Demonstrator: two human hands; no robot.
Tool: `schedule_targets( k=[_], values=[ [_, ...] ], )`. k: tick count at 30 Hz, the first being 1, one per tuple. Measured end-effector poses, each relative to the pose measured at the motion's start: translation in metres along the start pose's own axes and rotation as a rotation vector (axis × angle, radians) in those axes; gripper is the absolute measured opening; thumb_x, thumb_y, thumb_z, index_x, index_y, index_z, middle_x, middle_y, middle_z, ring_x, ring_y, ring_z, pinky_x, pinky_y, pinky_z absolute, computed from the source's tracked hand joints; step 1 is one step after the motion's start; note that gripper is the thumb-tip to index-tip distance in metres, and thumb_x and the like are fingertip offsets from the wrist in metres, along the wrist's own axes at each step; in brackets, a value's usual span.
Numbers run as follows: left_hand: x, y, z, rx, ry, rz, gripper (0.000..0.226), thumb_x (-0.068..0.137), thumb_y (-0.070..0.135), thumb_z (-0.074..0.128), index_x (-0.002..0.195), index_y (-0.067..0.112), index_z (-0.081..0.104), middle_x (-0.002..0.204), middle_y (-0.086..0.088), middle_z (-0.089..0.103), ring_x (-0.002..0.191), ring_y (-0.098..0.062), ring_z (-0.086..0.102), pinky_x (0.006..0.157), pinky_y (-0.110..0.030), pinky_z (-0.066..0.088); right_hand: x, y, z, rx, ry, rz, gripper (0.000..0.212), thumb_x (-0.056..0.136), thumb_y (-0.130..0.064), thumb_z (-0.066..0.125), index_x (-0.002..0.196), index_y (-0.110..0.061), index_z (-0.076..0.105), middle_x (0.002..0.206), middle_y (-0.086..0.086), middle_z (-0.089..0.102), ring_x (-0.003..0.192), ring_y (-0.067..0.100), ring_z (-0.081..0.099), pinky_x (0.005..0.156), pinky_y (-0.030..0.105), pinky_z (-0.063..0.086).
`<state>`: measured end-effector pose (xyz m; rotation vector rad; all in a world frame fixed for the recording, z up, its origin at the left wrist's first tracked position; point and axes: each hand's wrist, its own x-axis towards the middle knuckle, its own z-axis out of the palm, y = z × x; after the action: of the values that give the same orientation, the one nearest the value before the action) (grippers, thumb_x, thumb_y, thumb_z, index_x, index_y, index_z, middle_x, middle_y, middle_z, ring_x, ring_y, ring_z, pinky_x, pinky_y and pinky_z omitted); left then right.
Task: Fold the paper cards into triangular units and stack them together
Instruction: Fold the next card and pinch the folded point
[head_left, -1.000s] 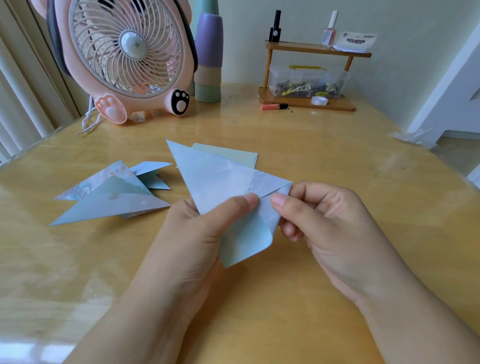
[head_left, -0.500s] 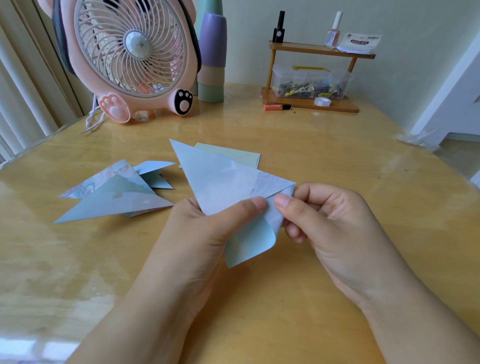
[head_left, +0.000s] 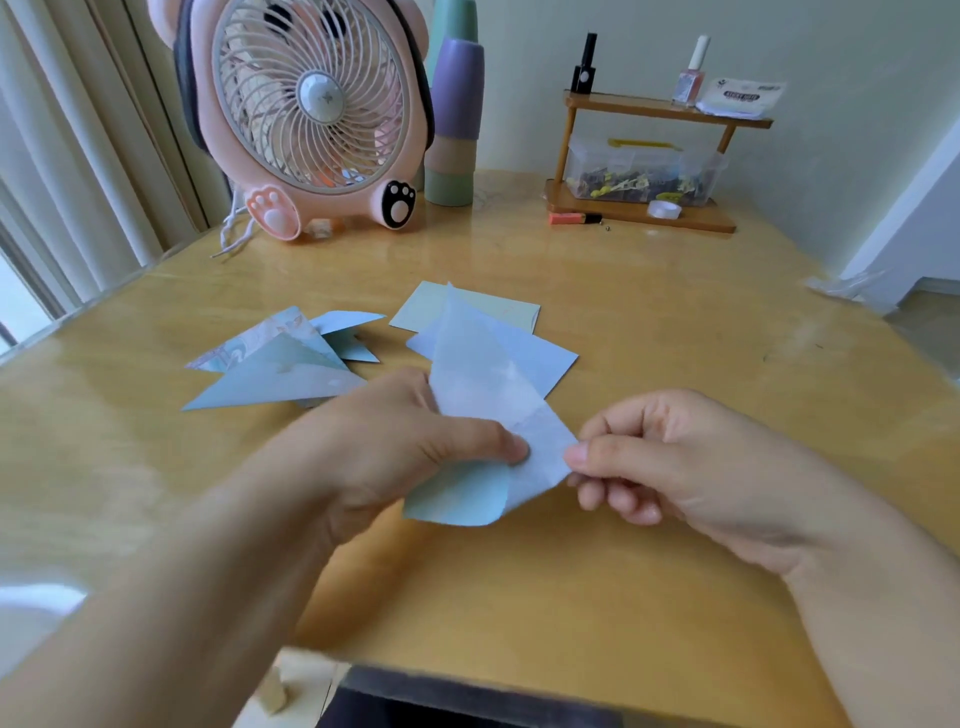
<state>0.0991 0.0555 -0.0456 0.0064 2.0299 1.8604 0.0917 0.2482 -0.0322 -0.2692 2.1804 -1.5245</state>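
The left hand is gripping a pale blue, partly folded paper card, its thumb pressing down on the card's face while the fingers are curling underneath. The right hand is pinching the same card by its right-hand corner, thumb on top and curled fingers below, just beside the left thumb. Held between the two grips, the card is hanging a little above the glossy yellow-brown wooden table; its long point is rising away from the grip, and a rounded teal flap is drooping below the left thumb.

Just beyond the grip, partly hidden by the held card, a flat light blue paper card is lying on the table, and a pale green paper card is lying beyond that one, the two overlapping. To the left of the grip, near the left hand's knuckles, a loose heap of folded blue triangular paper units is resting on the table, one printed with a pale pattern.

Well beyond the grip, a pink bear-shaped desk fan is standing at the table's far edge, with a stack of purple, tan and green cups just beside it. Far off to the right of those, a small wooden two-tier shelf is carrying nail polish bottles and a clear plastic box.
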Motion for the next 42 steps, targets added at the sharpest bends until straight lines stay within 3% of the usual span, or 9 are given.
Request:
schedule_targets(
  k=[7, 10, 14, 20, 24, 28, 32, 38, 42],
  values=[
    [-0.006, 0.003, -0.009, 0.303, -0.052, -0.16, 0.022, 0.064, 0.011, 0.083, 0.084, 0.009, 0.074, 0.09, -0.006, 0.075, 0.088, -0.022, 0.07, 0.083, -0.031, 0.053, -0.01, 0.003, 0.028, -0.072, -0.029, 0.206, 0.033, 0.085, -0.014, 0.066, 0.051, -0.014, 0.064, 0.045, -0.002, 0.05, 0.035, 0.003, 0.031, 0.035, 0.014, 0.024],
    [-0.008, 0.001, -0.009, 0.301, -0.057, -0.149, 0.011, 0.072, 0.006, 0.076, 0.082, 0.01, 0.073, 0.087, -0.004, 0.075, 0.083, -0.018, 0.07, 0.078, -0.027, 0.053, -0.016, 0.007, 0.033, -0.036, -0.011, 0.213, 0.032, 0.085, -0.015, 0.065, 0.054, -0.012, 0.065, 0.047, -0.002, 0.052, 0.035, 0.003, 0.033, 0.035, 0.014, 0.025],
    [-0.012, 0.001, -0.015, 0.207, -0.115, -0.114, 0.018, 0.06, 0.007, 0.081, 0.076, 0.012, 0.073, 0.079, -0.002, 0.074, 0.069, -0.012, 0.069, 0.06, -0.019, 0.053, -0.028, 0.01, 0.028, 0.052, 0.0, 0.161, 0.023, 0.086, -0.018, 0.063, 0.083, 0.004, 0.066, 0.053, -0.004, 0.061, 0.043, 0.004, 0.044, 0.041, 0.015, 0.035],
    [-0.011, 0.003, -0.013, 0.235, -0.168, -0.174, 0.011, 0.066, 0.004, 0.08, 0.069, 0.012, 0.073, 0.077, -0.002, 0.074, 0.068, -0.013, 0.069, 0.063, -0.022, 0.053, -0.029, 0.005, 0.032, -0.039, -0.006, 0.153, 0.019, 0.083, -0.014, 0.067, 0.065, -0.011, 0.066, 0.052, -0.001, 0.058, 0.042, 0.004, 0.044, 0.039, 0.014, 0.035],
    [-0.014, -0.001, -0.009, 0.608, 0.16, -0.133, 0.028, 0.067, 0.037, 0.082, 0.081, 0.019, 0.068, 0.079, 0.007, 0.068, 0.078, -0.015, 0.064, 0.069, -0.029, 0.049, -0.022, 0.007, 0.039, -0.278, 0.034, 0.24, 0.023, 0.086, -0.022, 0.066, 0.065, -0.013, 0.064, 0.048, -0.005, 0.056, 0.042, 0.007, 0.041, 0.041, 0.017, 0.034],
    [-0.044, -0.03, 0.017, 0.791, 0.6, 0.372, 0.029, 0.072, 0.045, 0.071, 0.093, 0.033, 0.055, 0.092, 0.015, 0.05, 0.09, -0.009, 0.047, 0.075, -0.029, 0.034, -0.017, 0.007, 0.046, -0.46, 0.125, 0.281, 0.025, 0.082, -0.028, 0.065, 0.06, -0.014, 0.066, 0.055, 0.002, 0.061, 0.046, 0.014, 0.042, 0.048, 0.022, 0.035],
    [-0.05, -0.069, 0.045, 0.861, 0.694, 0.477, 0.009, 0.063, 0.045, 0.064, 0.064, 0.036, 0.062, 0.077, 0.019, 0.049, 0.083, -0.012, 0.044, 0.069, -0.027, 0.013, -0.017, 0.004, 0.053, -0.52, 0.19, 0.28, 0.024, 0.076, -0.03, 0.065, 0.063, -0.011, 0.069, 0.057, 0.003, 0.063, 0.049, 0.017, 0.045, 0.051, 0.022, 0.036],
    [-0.041, -0.078, 0.052, 0.842, 0.772, 0.377, 0.014, 0.065, 0.047, 0.067, 0.061, 0.035, 0.063, 0.074, 0.017, 0.056, 0.085, -0.014, 0.044, 0.078, -0.03, 0.015, -0.028, 0.02, 0.056, -0.683, 0.426, 0.057, 0.026, 0.067, -0.04, 0.074, 0.067, -0.02, 0.058, 0.047, -0.014, 0.045, 0.044, 0.005, 0.038, 0.046, 0.022, 0.03],
    [-0.042, -0.072, 0.052, 0.835, 0.75, 0.312, 0.015, 0.072, 0.05, 0.065, 0.068, 0.035, 0.064, 0.083, 0.018, 0.057, 0.094, -0.01, 0.039, 0.082, -0.027, 0.012, -0.032, 0.036, 0.063, -0.595, 0.512, -0.163, 0.016, 0.07, -0.032, 0.075, 0.061, -0.031, 0.061, 0.072, -0.012, 0.045, 0.076, 0.001, 0.043, 0.067, 0.012, 0.034]
  ],
)
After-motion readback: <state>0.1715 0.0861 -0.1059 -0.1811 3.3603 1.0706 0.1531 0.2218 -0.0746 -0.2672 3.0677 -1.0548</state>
